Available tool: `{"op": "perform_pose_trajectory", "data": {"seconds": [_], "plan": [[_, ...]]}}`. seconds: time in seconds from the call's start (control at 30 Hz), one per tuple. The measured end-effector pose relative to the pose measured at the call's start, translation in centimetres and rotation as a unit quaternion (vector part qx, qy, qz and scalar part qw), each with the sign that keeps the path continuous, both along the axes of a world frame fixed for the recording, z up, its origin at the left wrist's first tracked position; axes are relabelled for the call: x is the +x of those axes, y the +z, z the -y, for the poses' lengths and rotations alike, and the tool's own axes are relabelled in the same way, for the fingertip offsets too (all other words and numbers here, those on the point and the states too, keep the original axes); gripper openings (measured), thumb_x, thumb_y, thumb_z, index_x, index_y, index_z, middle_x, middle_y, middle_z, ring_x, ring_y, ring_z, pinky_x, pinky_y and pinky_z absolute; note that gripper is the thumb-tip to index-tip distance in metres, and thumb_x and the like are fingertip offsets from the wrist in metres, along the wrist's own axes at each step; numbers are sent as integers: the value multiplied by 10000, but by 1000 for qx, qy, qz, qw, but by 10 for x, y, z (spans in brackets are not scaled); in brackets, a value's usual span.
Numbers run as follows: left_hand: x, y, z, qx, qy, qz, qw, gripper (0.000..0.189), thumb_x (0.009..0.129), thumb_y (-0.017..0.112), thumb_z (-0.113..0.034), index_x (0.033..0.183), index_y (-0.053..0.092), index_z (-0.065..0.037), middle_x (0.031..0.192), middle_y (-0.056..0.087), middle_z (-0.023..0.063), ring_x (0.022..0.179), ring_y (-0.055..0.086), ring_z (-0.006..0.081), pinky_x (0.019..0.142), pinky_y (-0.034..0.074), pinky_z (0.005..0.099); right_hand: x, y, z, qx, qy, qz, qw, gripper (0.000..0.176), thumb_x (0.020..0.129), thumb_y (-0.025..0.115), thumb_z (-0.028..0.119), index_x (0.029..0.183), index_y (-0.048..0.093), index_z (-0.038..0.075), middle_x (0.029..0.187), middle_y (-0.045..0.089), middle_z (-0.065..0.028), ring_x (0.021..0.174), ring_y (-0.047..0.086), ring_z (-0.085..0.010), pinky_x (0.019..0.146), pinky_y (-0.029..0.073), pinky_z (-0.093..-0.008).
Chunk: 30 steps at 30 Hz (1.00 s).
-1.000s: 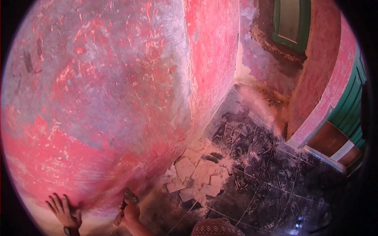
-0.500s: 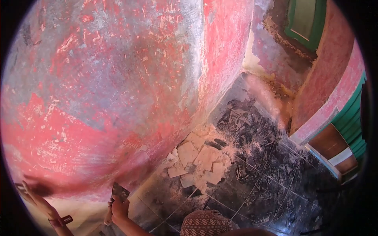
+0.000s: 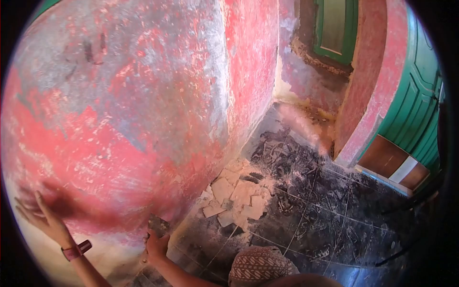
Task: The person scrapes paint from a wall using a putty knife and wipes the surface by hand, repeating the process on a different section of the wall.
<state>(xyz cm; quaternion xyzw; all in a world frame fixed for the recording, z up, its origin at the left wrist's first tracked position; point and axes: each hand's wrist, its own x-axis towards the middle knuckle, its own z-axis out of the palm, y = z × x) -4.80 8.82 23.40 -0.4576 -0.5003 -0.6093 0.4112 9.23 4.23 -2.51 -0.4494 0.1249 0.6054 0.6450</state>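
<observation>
My left hand (image 3: pixel 46 221) is open, its fingers spread against the peeling red and grey wall (image 3: pixel 110 158), low at the left of the view. A dark red band (image 3: pixel 75 250) circles that wrist. My right hand (image 3: pixel 157 245) is closed around the handle of a scraper (image 3: pixel 158 223), mostly hidden in the fist. The scraper's flat, stained blade points up, close to the bottom of the wall where the red paint ends.
Pale broken slabs (image 3: pixel 222 190) and dust lie on the dark tiled floor (image 3: pixel 282 234) by the wall's foot. Patterned cloth (image 3: pixel 260 266) shows at the bottom. A green door (image 3: pixel 406 115) stands at right, and a green-framed panel (image 3: pixel 334 31) at the back.
The view has shifted, with more of the green door showing. My left hand sits higher in view with its fingers more spread. My right hand and the scraper appear slightly farther right and up.
</observation>
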Motion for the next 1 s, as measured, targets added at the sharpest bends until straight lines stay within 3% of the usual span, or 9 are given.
{"op": "perform_pose_trajectory", "data": {"seconds": [0.13,0.27,0.33,0.4,0.5,0.67,0.77,0.87,1.0], "plan": [[-13,-31,3,-72,35,-41,996,745,1029,616,-460,1638,354,-121,1710,210,259,1574,172,476,1272,112,578,-1,5,17,14,19,32,999,427,926,707,152,1183,374,76,814,613,-100,570,566,-173,422,405,-344],[-21,-84,18,-178,126,-95,971,781,1028,513,-531,1671,280,-155,1733,163,223,1598,105,457,1258,17,640,-29,-85,4,-48,13,218,975,641,854,746,113,1361,355,102,921,617,-106,623,584,-176,468,458,-333],[-35,-154,24,-274,134,-135,943,744,1022,487,-528,1653,325,-169,1724,179,234,1581,85,515,1234,-10,710,-26,-75,17,-40,-14,215,976,756,852,755,116,1473,325,136,1042,606,-108,617,560,-168,459,448,-321],[-27,-182,52,-488,10,-71,870,699,1021,469,-553,1618,389,-200,1695,248,255,1524,172,604,1216,22,751,-27,-58,27,15,-19,223,974,757,878,751,135,1499,320,173,1086,592,-94,597,519,-153,445,422,-298],[-30,-230,65,-472,-62,-30,879,626,1013,517,-543,1578,467,-280,1671,343,195,1523,235,565,1207,59,760,-30,5,46,122,24,214,969,708,912,737,137,1498,342,185,1084,591,-73,590,481,-128,449,400,-266],[-26,-225,56,-334,-11,-36,942,581,998,579,-497,1537,536,-285,1668,354,165,1555,192,509,1212,17,734,-45,94,49,328,40,228,916,595,952,703,105,1477,427,149,1085,588,-44,590,453,-89,452,383,-236],[-26,-191,49,-259,6,-9,966,610,993,585,-469,1554,517,-242,1683,310,190,1574,131,496,1217,-31,706,-46,156,57,404,67,348,843,628,968,690,100,1531,412,96,1191,594,-77,746,583,-131,594,504,-256],[-19,-128,51,-192,-55,66,977,623,986,598,-436,1561,511,-212,1693,295,194,1582,132,476,1218,-52,690,-59,199,35,552,13,488,676,777,974,681,124,1634,275,61,1279,573,-136,966,645,-254,828,555,-339],[-17,-69,54,-119,-118,85,982,657,974,610,-403,1562,490,-135,1685,293,233,1578,158,480,1229,-30,665,-55,262,5,591,-42,652,473,690,1007,637,133,1608,330,-9,1406,551,-247,1230,601,-394,1078,465,-466]]}}
